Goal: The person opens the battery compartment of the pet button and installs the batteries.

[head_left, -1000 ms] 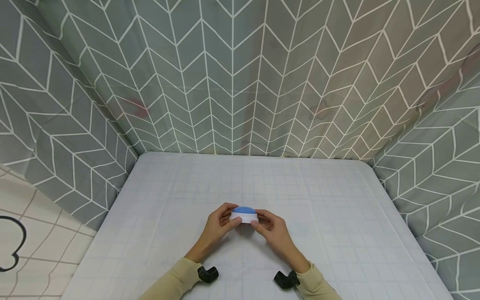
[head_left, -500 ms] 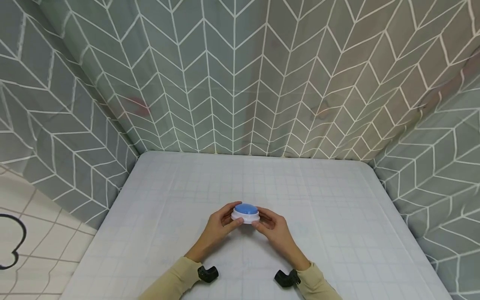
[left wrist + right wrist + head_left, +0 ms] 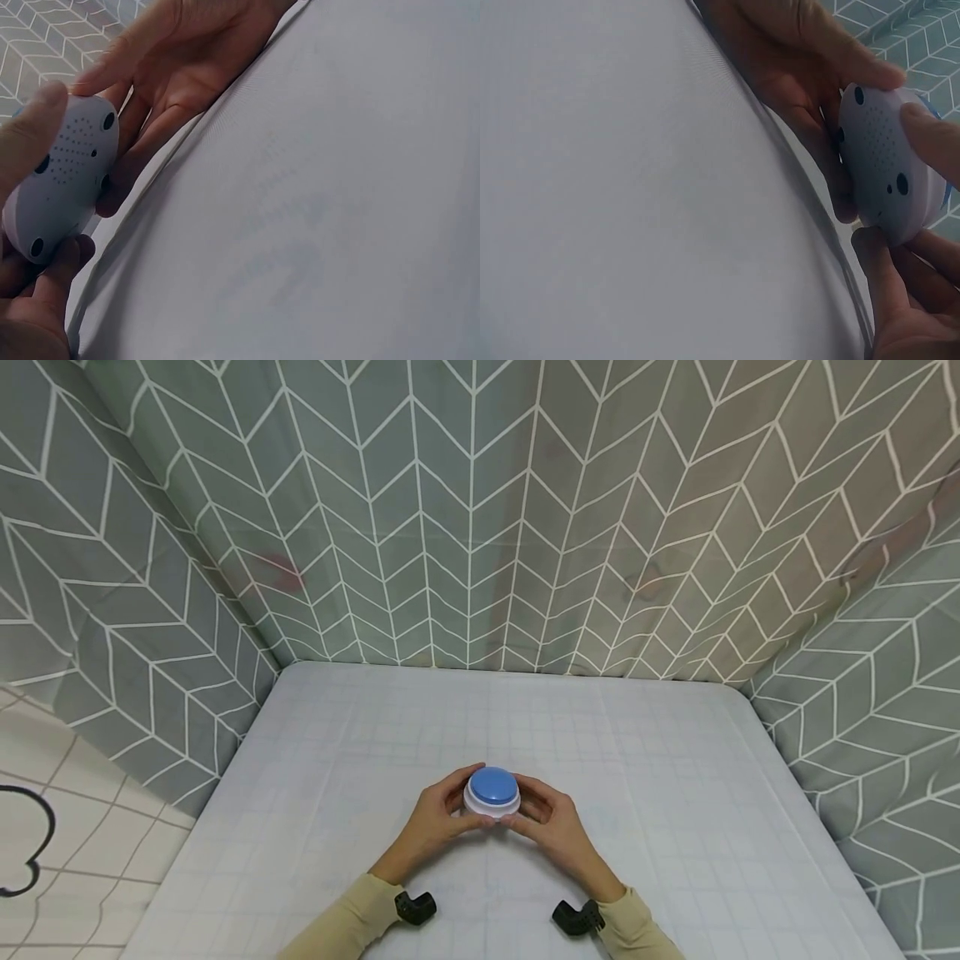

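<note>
Between both hands, above the table, is a round push button [image 3: 494,787] with a blue domed top and a white base. My left hand [image 3: 438,812] grips its left side, thumb on the near edge and fingers behind. On the opposite side my right hand [image 3: 551,827] holds it in the same way. Both wrist views show the underside of the button [image 3: 71,161], with a pattern of small holes and dark round feet. In the right wrist view, fingers of both hands surround the white base [image 3: 885,165].
A white cloth with a faint grid covers the table [image 3: 360,735]. Grey curtains [image 3: 465,527] with white zigzag lines hang behind and at both sides. Black wrist devices [image 3: 416,908] sit at the cuffs. Tiled floor [image 3: 82,827] shows at lower left.
The button has tilted so its blue top faces the head camera more and appears rounder. Both thumbs have shifted slightly lower on its near edge. The hands stay in about the same place.
</note>
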Motion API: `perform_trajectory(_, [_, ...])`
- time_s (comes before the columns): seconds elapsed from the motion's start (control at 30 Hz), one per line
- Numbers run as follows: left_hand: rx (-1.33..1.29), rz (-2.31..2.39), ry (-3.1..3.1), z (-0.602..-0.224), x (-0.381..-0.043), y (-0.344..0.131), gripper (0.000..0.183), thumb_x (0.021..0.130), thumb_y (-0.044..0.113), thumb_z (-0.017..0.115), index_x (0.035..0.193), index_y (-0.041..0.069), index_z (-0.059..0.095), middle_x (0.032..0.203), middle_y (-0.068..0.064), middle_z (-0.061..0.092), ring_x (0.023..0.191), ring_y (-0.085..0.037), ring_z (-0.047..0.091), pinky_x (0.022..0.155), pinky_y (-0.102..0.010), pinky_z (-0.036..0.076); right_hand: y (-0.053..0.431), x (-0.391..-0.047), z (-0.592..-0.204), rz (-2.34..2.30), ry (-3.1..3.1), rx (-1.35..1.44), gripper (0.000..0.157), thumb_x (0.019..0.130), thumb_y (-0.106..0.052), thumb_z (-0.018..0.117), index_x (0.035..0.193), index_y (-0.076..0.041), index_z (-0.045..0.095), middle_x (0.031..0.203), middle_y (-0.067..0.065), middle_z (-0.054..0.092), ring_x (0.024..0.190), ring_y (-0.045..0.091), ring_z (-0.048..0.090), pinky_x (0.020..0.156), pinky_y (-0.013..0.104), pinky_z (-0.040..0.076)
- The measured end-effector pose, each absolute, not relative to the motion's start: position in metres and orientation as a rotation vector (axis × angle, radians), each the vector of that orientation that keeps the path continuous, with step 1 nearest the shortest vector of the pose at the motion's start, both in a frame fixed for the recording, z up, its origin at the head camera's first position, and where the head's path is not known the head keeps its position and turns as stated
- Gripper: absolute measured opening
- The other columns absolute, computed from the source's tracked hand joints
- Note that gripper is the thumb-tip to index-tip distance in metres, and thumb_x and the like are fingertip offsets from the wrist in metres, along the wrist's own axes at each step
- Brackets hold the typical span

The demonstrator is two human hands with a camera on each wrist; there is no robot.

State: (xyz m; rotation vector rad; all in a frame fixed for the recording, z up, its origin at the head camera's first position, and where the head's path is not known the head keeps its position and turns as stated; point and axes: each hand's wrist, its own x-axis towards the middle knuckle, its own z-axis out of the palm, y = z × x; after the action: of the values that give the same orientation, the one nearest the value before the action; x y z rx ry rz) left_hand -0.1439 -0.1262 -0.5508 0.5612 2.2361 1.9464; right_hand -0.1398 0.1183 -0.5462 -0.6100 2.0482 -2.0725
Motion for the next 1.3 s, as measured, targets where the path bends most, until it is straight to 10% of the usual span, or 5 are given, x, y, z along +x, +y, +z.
perform_trajectory(0.8, [0.756, 1.72, 2.369, -0.5533, -0.1458, -0.1254, 0.09, 0.088, 0.027, 0.088, 0.162, 0.01, 0.039, 0.164, -0.009, 0.046, 0.152, -0.024, 0.042, 0.119, -0.041, 0.04, 0.1182, -0.1404, -0.5546, -1.901, 2.369, -0.79, 0.072, 0.084, -0.008, 0.089, 0.148, -0.009, 0.055, 0.148, 0.018, 0.059, 0.132, 0.035, 0.063, 0.105, 0.032, 0.053])
perform_trajectory(1.3, [0.804, 1.56, 2.543, -0.5504, -0.1452, -0.1259, 0.087, 0.085, 0.025, 0.091, 0.158, 0.014, 0.045, 0.156, 0.0, 0.054, 0.147, -0.022, 0.049, 0.119, -0.052, 0.039, 0.1162, -0.1386, -0.5486, -1.572, 2.759, -0.77, 0.078, 0.074, -0.02, 0.098, 0.142, -0.02, 0.062, 0.135, 0.0, 0.066, 0.116, 0.015, 0.066, 0.101, 0.034, 0.053])
